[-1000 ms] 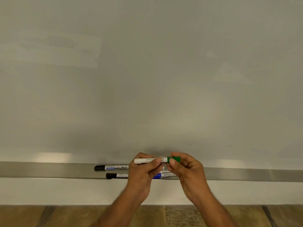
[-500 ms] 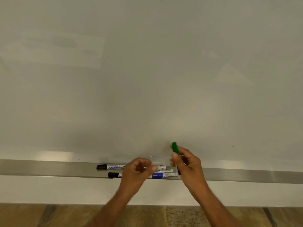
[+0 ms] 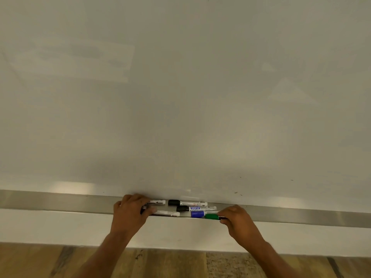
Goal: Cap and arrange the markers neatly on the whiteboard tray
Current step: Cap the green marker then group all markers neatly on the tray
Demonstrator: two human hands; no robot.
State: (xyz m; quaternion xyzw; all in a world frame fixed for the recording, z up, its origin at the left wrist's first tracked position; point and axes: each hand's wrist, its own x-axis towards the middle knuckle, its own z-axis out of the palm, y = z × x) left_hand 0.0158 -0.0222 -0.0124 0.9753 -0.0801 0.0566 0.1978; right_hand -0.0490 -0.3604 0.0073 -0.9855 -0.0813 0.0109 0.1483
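A long metal whiteboard tray (image 3: 291, 214) runs under the whiteboard (image 3: 180, 97). Several markers lie on it side by side: two black-capped ones (image 3: 187, 203) (image 3: 197, 208), a blue-capped one (image 3: 197, 213) and two white barrels (image 3: 157, 202) (image 3: 167, 213) at the left. My left hand (image 3: 130, 212) curls over the left ends of those two barrels, thumb between them. My right hand (image 3: 235, 217) pinches a green-capped marker (image 3: 211, 216) lying at the tray's front edge, cap pointing left. Its barrel is hidden under my fingers.
Below the tray is a white wall strip (image 3: 60, 227), then a wood-look floor (image 3: 160, 263). The tray stretches bare to the far left (image 3: 50, 201) and to the right of my right hand.
My right hand brought the green-capped marker down from upright and laid it on the tray's front edge. My left hand moved left onto the ends of the white-barrelled markers.
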